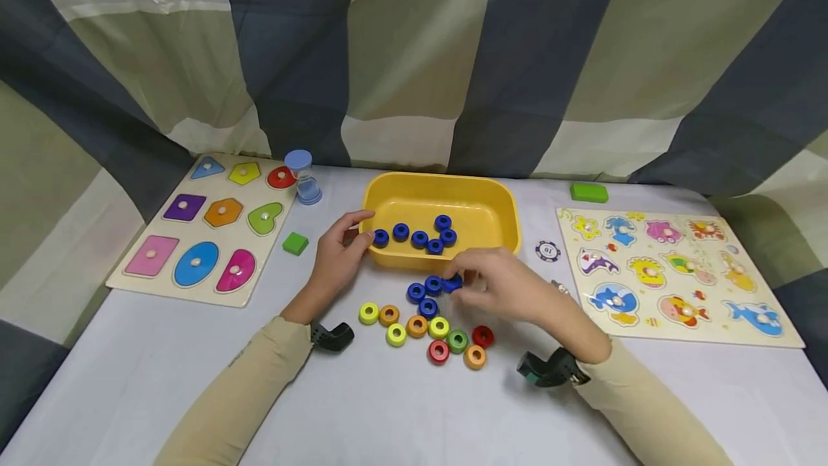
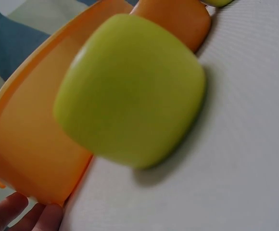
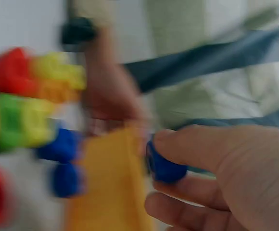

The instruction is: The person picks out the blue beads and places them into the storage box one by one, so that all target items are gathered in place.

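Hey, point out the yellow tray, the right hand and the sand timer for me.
Yellow tray [image 1: 479, 225]: head view, on a bare part of its inside.
Right hand [image 1: 501, 277]: head view, on the back of the hand.
Sand timer [image 1: 305, 177]: head view, on its clear body.

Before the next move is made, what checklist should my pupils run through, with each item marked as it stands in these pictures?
1. Right grip has a blue ring: ok, pinched.
2. Left grip on the yellow tray: ok, at its left end.
3. Only blue in the tray: ok, six blue rings show inside.
4. No loose blue rings left on the table: not ok, three lie there.
5. Red, orange, yellow and green rings outside the tray: ok.
6. Nothing hidden beneath the right grip: cannot tell.
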Action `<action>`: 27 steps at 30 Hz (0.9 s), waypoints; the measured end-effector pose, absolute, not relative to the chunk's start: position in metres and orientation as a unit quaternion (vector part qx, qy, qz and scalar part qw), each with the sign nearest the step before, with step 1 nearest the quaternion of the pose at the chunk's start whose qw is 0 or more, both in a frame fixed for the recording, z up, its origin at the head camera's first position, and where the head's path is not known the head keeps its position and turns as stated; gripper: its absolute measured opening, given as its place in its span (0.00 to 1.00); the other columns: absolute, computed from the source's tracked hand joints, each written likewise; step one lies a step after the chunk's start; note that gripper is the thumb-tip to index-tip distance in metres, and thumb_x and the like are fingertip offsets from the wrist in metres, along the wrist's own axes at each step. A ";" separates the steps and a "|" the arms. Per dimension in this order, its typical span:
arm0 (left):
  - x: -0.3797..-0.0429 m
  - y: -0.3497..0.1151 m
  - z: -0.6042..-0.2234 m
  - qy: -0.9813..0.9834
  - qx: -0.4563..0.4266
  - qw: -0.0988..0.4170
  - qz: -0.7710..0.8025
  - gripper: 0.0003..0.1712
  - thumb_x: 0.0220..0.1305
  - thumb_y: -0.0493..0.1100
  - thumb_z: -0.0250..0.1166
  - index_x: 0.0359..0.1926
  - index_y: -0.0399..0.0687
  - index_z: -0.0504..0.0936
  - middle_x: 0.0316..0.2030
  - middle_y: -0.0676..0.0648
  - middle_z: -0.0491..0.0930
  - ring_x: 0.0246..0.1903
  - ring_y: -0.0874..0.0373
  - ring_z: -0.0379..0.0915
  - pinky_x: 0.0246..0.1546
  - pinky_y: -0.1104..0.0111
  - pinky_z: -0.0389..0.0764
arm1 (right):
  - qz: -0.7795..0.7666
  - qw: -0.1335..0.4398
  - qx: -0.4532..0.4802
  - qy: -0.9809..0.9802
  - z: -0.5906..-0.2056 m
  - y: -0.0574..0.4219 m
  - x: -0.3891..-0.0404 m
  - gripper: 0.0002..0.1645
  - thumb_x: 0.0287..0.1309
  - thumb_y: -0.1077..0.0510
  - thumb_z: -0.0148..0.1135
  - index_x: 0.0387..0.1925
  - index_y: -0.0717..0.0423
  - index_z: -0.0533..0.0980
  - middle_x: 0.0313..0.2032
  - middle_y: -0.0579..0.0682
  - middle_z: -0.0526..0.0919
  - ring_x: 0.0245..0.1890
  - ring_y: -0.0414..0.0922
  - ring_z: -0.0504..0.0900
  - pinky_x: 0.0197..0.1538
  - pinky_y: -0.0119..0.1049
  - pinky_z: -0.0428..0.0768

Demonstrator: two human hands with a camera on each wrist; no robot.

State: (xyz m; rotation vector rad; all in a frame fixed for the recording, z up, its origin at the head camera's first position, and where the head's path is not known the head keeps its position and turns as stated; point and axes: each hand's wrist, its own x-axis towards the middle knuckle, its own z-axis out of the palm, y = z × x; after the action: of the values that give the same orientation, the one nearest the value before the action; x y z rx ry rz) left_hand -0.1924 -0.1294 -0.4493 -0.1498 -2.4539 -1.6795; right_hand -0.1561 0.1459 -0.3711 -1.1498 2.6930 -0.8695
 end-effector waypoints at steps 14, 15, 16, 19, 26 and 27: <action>-0.192 -0.130 -0.450 -0.815 -0.052 0.079 -0.571 0.20 0.66 0.43 0.57 0.59 0.51 0.77 0.61 0.49 0.74 0.49 0.53 0.76 0.39 0.74 0.81 | -0.231 0.030 -0.202 0.951 -0.390 0.138 -0.245 0.15 0.58 0.61 0.63 0.46 0.62 0.83 0.45 0.58 0.86 0.46 0.53 0.83 0.54 0.49 0.80; -0.192 -0.130 -0.450 -0.816 -0.051 0.079 -0.570 0.20 0.66 0.43 0.57 0.59 0.51 0.77 0.60 0.50 0.74 0.49 0.53 0.76 0.39 0.74 0.81 | -0.225 0.030 -0.204 0.952 -0.392 0.137 -0.245 0.14 0.57 0.62 0.64 0.45 0.62 0.83 0.44 0.59 0.86 0.47 0.53 0.83 0.55 0.49 0.79; -0.192 -0.130 -0.450 -0.818 -0.051 0.080 -0.568 0.20 0.66 0.43 0.57 0.59 0.52 0.77 0.60 0.50 0.74 0.49 0.53 0.76 0.40 0.74 0.81 | -0.220 0.029 -0.207 0.953 -0.394 0.137 -0.246 0.14 0.56 0.63 0.64 0.44 0.63 0.83 0.44 0.59 0.87 0.48 0.54 0.82 0.56 0.50 0.79; -0.191 -0.129 -0.450 -0.821 -0.049 0.081 -0.564 0.20 0.66 0.43 0.57 0.59 0.53 0.76 0.60 0.50 0.74 0.49 0.53 0.76 0.42 0.71 0.82 | -0.210 0.029 -0.210 0.954 -0.397 0.136 -0.246 0.12 0.54 0.64 0.65 0.41 0.62 0.83 0.42 0.57 0.87 0.45 0.53 0.83 0.53 0.48 0.80; -0.192 -0.130 -0.450 -0.823 -0.046 0.083 -0.560 0.20 0.66 0.43 0.57 0.59 0.53 0.76 0.62 0.50 0.73 0.51 0.53 0.76 0.47 0.64 0.83 | -0.210 0.042 -0.196 0.957 -0.396 0.135 -0.244 0.09 0.53 0.65 0.62 0.38 0.61 0.82 0.38 0.55 0.86 0.39 0.50 0.80 0.48 0.44 0.81; -0.192 -0.130 -0.450 -0.823 -0.046 0.083 -0.560 0.20 0.66 0.43 0.57 0.59 0.53 0.76 0.62 0.50 0.73 0.51 0.53 0.76 0.48 0.63 0.83 | -0.209 0.042 -0.195 0.957 -0.396 0.135 -0.244 0.09 0.53 0.65 0.62 0.38 0.61 0.82 0.38 0.55 0.86 0.38 0.50 0.80 0.47 0.45 0.81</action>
State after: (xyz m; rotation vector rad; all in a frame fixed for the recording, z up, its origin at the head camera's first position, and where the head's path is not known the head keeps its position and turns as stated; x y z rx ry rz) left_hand -0.1924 -0.1299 -0.4504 -0.1377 -2.4576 -1.6711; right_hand -0.2441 0.1353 -0.3962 -0.5976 2.9284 -0.6405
